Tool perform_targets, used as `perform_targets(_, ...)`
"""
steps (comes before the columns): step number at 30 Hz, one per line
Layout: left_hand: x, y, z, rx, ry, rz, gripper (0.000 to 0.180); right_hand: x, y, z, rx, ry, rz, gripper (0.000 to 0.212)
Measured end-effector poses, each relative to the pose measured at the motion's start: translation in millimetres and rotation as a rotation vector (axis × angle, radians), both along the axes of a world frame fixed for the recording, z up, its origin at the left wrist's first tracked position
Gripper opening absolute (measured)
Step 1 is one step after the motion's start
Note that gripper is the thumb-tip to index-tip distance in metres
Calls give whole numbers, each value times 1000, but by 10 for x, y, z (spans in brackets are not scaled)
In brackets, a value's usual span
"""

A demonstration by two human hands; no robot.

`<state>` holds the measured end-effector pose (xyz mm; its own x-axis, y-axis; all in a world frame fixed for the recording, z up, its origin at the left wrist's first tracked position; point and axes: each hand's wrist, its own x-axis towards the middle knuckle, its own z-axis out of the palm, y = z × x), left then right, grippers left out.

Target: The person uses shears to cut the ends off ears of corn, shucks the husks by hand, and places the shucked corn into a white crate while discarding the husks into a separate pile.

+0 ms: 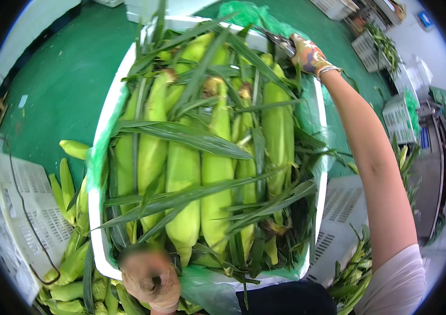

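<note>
A white box [93, 220] lined with green plastic film [97, 157] holds several ears of corn [216, 184] in green husks, laid side by side. Long corn leaves [181, 137] lie across them. My right hand [309, 55], in a patterned glove, is closed around dark-handled pruning shears [281, 42] at the box's far right corner. The blades point left over the far rim. My left hand [154, 283] is at the near left corner of the box, by the rim; a blur covers part of it, so its fingers cannot be made out.
Left of the box stands a white plastic crate [28, 194], with loose corn ears [70, 268] beside it. Another white crate [338, 215] and cut leaves [351, 268] are at the right. Farther right, crates [399, 118] stand by a metal machine [436, 163] on the green floor [60, 89].
</note>
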<state>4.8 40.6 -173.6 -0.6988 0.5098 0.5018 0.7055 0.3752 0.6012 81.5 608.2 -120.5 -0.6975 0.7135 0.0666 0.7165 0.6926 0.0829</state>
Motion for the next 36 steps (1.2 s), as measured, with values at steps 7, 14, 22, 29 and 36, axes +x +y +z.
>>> perform_targets(7, 38, -363, -268, -21, 74, 59, 51, 1076, -1863, 699, -333, 61, -382, 62)
perform_targets(14, 385, -403, 94, 162, -248, 506, 59, 2187, -3666, 832, -978, -196, -643, 65)
perform_targets(22, 475, 137, -203, 494, -670, 734, 108, 2300, -4127, 43, -685, 272, -585, 49)
perform_targets(29, 16, 108, -9, 555, -844, 635, 96, 2290, -4135, 26, -822, 376, -385, 33)
perform_targets(36, -1043, -134, -379, 403, -881, 409, 80, 1980, -4131, 99, -1045, 196, -174, 47)
